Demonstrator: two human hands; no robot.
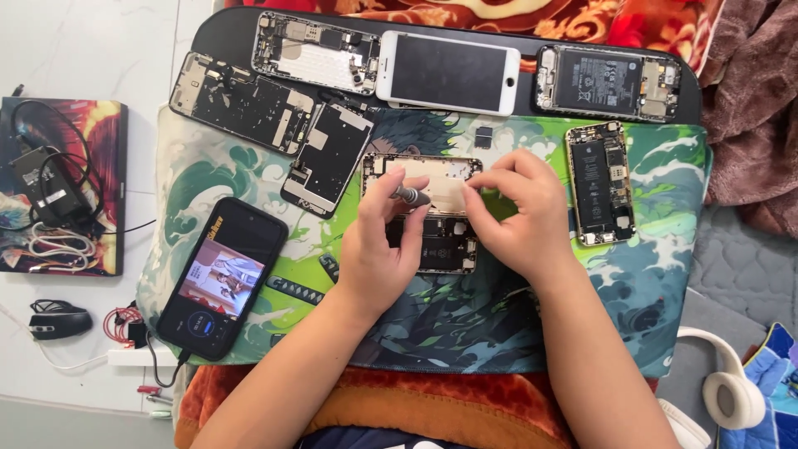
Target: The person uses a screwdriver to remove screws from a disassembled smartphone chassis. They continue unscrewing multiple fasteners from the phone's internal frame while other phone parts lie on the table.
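Opened gold-framed phone chassis (432, 218) lies mid-mat, long axis running away from you, under both hands. Your left hand (374, 245) pinches a slim grey metal screwdriver (409, 194); your right hand (519, 212) pinches closed at its upper edge, contents unclear.

White tiled floor (100, 50) at my nine o'clock; red patterned blanket (515, 15) at twelve; even daylight.
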